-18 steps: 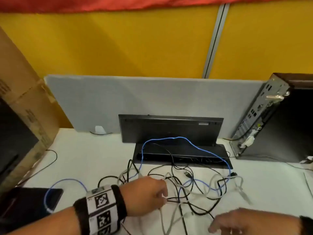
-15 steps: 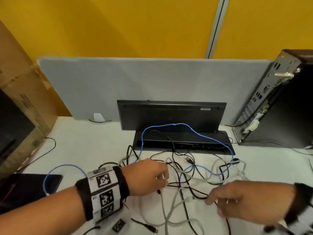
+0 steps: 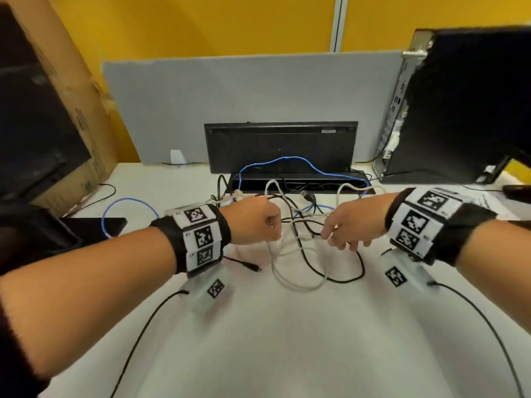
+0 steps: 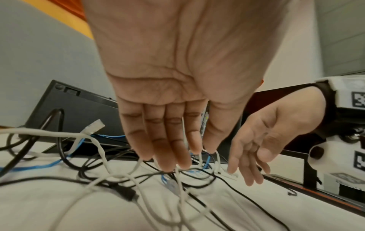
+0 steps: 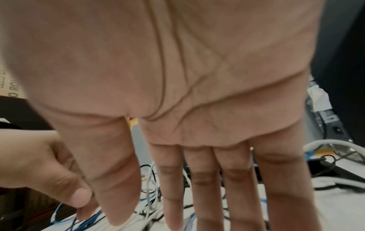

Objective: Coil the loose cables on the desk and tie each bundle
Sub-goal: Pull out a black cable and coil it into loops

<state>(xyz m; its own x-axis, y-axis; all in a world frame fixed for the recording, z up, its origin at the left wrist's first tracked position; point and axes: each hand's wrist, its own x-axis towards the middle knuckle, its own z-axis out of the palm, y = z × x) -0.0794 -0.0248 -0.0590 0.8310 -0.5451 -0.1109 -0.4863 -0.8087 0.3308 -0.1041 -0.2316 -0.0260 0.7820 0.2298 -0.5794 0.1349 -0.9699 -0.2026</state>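
A tangle of white [image 3: 298,285], black [image 3: 344,278] and blue [image 3: 287,160] cables lies on the white desk in front of an upright black keyboard [image 3: 280,147]. My left hand [image 3: 273,228] is at the tangle's left side, its thumb and fingers pinching a white cable [image 4: 182,192] that hangs down from them. My right hand [image 3: 333,239] hovers at the tangle's right side with fingers straight and hanging [image 5: 209,195], their tips among the white and black strands. It grips nothing that I can see.
A black computer tower [image 3: 459,104] stands at the right, a cardboard box [image 3: 71,96] at the left, a grey partition [image 3: 230,90] behind. A flat black device [image 3: 94,225] lies left of my left wrist. A thin black lead with a plug [image 3: 247,265] runs toward me.
My right hand has come in from the lower right to the tangle's right side. My left hand stays on the white cable. The head view has tilted down and shows more desk.
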